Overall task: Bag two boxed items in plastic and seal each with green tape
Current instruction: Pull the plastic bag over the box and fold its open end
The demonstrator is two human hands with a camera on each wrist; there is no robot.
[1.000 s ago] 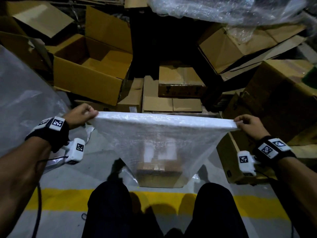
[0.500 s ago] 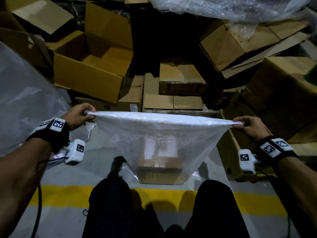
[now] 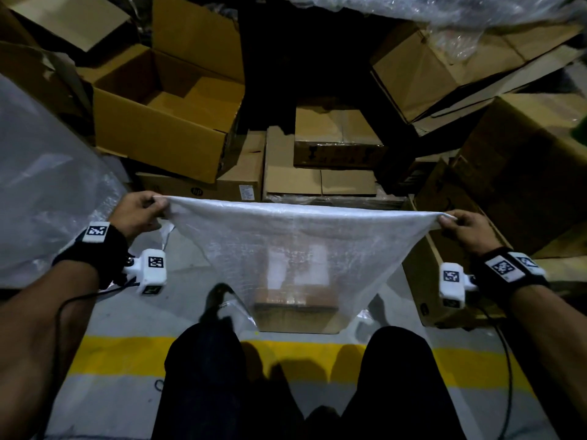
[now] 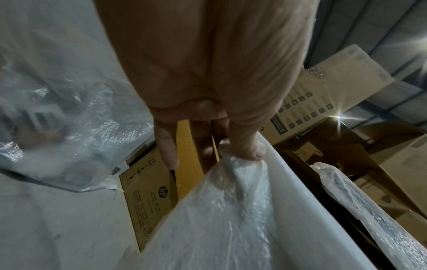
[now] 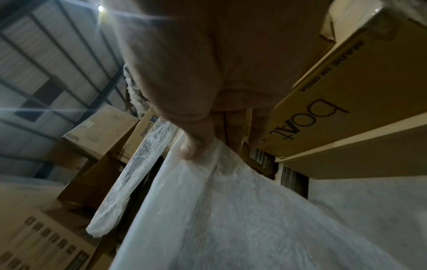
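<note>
The left hand and right hand each pinch a top corner of the translucent white plastic bag, fingers clenched on it. A brown cardboard box sits inside, on the grey floor.

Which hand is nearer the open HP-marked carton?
Left. The left hand pinches the plastic bag's corner just in front of the HP-marked carton; the right hand holds the opposite corner, far across.

- A round "hp" logo is printed on the side of a brown carton at 7 o'clock in the left wrist view; the same logo shows in the head view.
- "boAt" and "MADE IN INDIA" stand on a carton at 2 o'clock in the right wrist view.
- The figure "3" sits on a dark strip of a pale carton at 2 o'clock in the left wrist view.
</note>
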